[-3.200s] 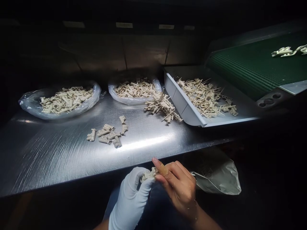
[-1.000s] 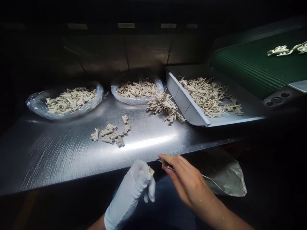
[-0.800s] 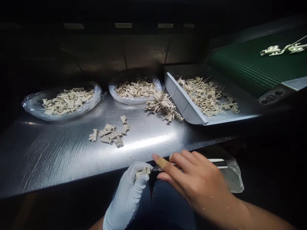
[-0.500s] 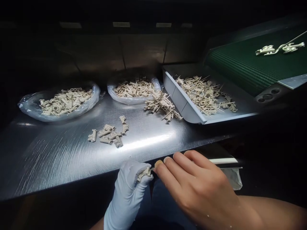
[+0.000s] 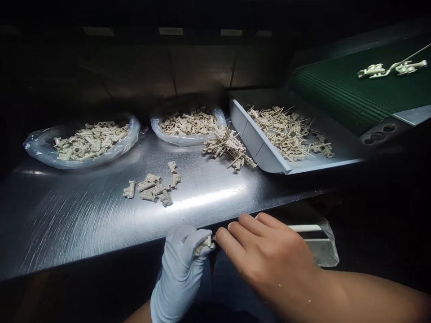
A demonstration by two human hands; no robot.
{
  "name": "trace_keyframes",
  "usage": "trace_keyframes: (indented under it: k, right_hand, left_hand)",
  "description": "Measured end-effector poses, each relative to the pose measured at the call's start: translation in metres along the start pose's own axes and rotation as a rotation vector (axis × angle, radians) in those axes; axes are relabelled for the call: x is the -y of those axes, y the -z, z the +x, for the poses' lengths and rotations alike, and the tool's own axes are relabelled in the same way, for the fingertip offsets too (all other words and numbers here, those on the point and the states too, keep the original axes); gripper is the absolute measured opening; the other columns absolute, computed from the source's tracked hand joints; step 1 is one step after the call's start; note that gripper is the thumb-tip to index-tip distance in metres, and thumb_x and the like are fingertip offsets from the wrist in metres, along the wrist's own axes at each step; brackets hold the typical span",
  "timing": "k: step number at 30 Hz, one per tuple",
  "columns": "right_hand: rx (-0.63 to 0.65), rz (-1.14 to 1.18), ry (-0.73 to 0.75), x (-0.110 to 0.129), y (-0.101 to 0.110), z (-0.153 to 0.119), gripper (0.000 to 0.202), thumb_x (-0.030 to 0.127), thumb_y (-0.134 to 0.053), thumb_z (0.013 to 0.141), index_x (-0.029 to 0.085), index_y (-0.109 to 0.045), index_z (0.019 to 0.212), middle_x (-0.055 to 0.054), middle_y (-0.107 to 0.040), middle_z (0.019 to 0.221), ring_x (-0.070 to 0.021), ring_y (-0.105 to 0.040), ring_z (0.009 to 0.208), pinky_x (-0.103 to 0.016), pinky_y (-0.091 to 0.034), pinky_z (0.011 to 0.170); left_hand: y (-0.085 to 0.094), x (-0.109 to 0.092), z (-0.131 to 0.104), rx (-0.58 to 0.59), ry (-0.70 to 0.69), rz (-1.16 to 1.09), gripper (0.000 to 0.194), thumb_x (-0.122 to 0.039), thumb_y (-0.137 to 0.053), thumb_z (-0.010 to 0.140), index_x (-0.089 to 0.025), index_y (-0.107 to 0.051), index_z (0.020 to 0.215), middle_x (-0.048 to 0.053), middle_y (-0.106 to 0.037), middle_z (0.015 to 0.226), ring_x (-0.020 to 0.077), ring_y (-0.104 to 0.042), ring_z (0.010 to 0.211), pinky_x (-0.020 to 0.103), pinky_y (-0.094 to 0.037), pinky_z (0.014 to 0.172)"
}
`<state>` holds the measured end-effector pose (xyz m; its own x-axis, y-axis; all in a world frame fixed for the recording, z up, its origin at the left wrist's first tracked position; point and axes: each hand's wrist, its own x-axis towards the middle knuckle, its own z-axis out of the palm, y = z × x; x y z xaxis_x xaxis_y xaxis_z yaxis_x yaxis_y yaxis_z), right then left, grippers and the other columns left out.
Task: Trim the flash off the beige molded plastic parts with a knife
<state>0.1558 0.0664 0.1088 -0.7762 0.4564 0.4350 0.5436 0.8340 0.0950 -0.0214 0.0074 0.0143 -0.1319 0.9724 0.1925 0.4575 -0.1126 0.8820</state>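
At lower centre of the frame, a small cream part (image 5: 204, 246) is gripped between the closed fingers of the gloved left hand (image 5: 180, 264). Just right of it, a white-handled tool (image 5: 305, 228), mostly hidden, is held in the curled right hand (image 5: 276, 258). The slanting front edge of the metal table (image 5: 101, 229) is overlapped in view by both hands. Beyond it, a shining strip is left before the loose parts (image 5: 153, 187), left of centre; towards the right, the surface is bounded by the tray (image 5: 264, 143).

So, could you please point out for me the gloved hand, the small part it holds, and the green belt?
Gloved left hand (image 5: 182, 256), head view: middle of the hand.
Small part (image 5: 204, 246), head view: its exposed beige side.
Green belt (image 5: 348, 95), head view: bare stretch of its surface.
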Motion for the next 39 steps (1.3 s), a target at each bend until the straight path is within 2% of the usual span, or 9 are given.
trace_keyframes:
  k: [2, 5, 8, 13, 18, 26, 29, 36, 39]
  right_hand:
    - [0.002, 0.050, -0.040, -0.003, -0.002, -0.003, 0.031, 0.010, -0.050, 0.100, 0.021, -0.057, 0.072, -0.001, -0.054, 0.059, -0.0189, -0.048, 0.055, -0.037, -0.026, 0.056]
    - [0.003, 0.163, -0.118, -0.007, -0.007, -0.009, 0.032, 0.020, -0.053, 0.107, 0.021, -0.058, 0.074, 0.001, -0.057, 0.060, -0.0166, -0.050, 0.054, -0.035, -0.030, 0.055]
    - [-0.021, 0.387, -0.239, -0.010, -0.015, -0.017, 0.027, 0.026, -0.055, 0.108, 0.020, -0.062, 0.083, 0.001, -0.064, 0.068, -0.0150, -0.057, 0.059, -0.030, -0.038, 0.058]
    - [-0.176, 0.645, -0.389, -0.006, -0.038, -0.031, 0.014, 0.027, -0.063, 0.105, 0.021, -0.066, 0.093, -0.001, -0.070, 0.075, -0.0158, -0.065, 0.067, -0.027, -0.050, 0.064]
    - [-0.267, 0.811, -0.444, 0.001, -0.053, -0.035, 0.012, 0.024, -0.067, 0.102, 0.021, -0.066, 0.090, -0.001, -0.071, 0.076, -0.0164, -0.069, 0.068, -0.027, -0.056, 0.063]
    - [-0.384, 0.654, -0.324, 0.004, -0.054, -0.037, 0.013, 0.011, -0.070, 0.096, 0.022, -0.065, 0.099, -0.001, -0.076, 0.078, -0.0172, -0.069, 0.066, -0.031, -0.054, 0.064]
    - [-0.363, 0.626, -0.283, 0.004, -0.049, -0.036, 0.016, 0.008, -0.070, 0.095, 0.022, -0.064, 0.100, -0.001, -0.076, 0.078, -0.0164, -0.068, 0.064, -0.030, -0.051, 0.061]
    - [-0.216, 0.752, -0.278, -0.004, -0.040, -0.034, 0.007, 0.016, -0.071, 0.097, 0.021, -0.068, 0.093, -0.001, -0.076, 0.076, -0.0148, -0.067, 0.063, -0.028, -0.053, 0.059]
    - [-0.162, 0.803, -0.296, -0.007, -0.039, -0.035, 0.008, 0.018, -0.071, 0.098, 0.021, -0.070, 0.090, 0.000, -0.075, 0.076, -0.0145, -0.067, 0.064, -0.026, -0.054, 0.059]
  left_hand:
    - [-0.002, 0.007, -0.004, -0.042, 0.015, -0.002, 0.007, -0.037, -0.075, 0.090, -0.031, -0.079, 0.088, 0.007, -0.073, 0.083, 0.0300, -0.066, 0.082, 0.042, -0.051, 0.085]
    - [-0.003, 0.016, -0.012, -0.114, 0.015, -0.010, 0.013, -0.038, -0.076, 0.090, -0.029, -0.078, 0.099, 0.009, -0.072, 0.091, 0.0306, -0.065, 0.089, 0.044, -0.050, 0.090]
    - [-0.005, 0.019, -0.018, -0.154, 0.018, -0.094, 0.009, -0.032, -0.069, 0.097, -0.029, -0.074, 0.104, 0.006, -0.068, 0.097, 0.0265, -0.062, 0.091, 0.040, -0.048, 0.090]
    - [-0.006, 0.013, -0.020, -0.016, 0.196, -0.383, 0.009, -0.033, -0.060, 0.104, -0.029, -0.068, 0.102, 0.000, -0.062, 0.093, 0.0186, -0.058, 0.084, 0.030, -0.048, 0.084]
    - [-0.002, 0.003, -0.018, 0.093, 0.258, -0.531, 0.023, -0.044, -0.063, 0.102, -0.024, -0.066, 0.091, -0.002, -0.056, 0.086, 0.0164, -0.052, 0.078, 0.027, -0.046, 0.079]
    - [0.007, 0.003, -0.013, 0.255, 0.391, -0.712, 0.031, -0.051, -0.065, 0.099, -0.022, -0.059, 0.088, -0.002, -0.048, 0.086, 0.0158, -0.044, 0.079, 0.029, -0.042, 0.078]
    - [0.011, 0.001, -0.011, 0.284, 0.373, -0.703, 0.031, -0.049, -0.067, 0.098, -0.022, -0.061, 0.086, -0.002, -0.050, 0.086, 0.0156, -0.044, 0.079, 0.028, -0.041, 0.077]
    - [0.018, -0.004, -0.003, 0.381, 0.405, -0.712, 0.024, -0.036, -0.072, 0.097, -0.021, -0.062, 0.082, -0.003, -0.052, 0.084, 0.0142, -0.044, 0.077, 0.028, -0.040, 0.075]
    - [0.020, -0.005, 0.000, 0.436, 0.418, -0.721, 0.026, -0.039, -0.073, 0.095, -0.021, -0.062, 0.081, -0.003, -0.050, 0.083, 0.0144, -0.042, 0.075, 0.027, -0.038, 0.071]
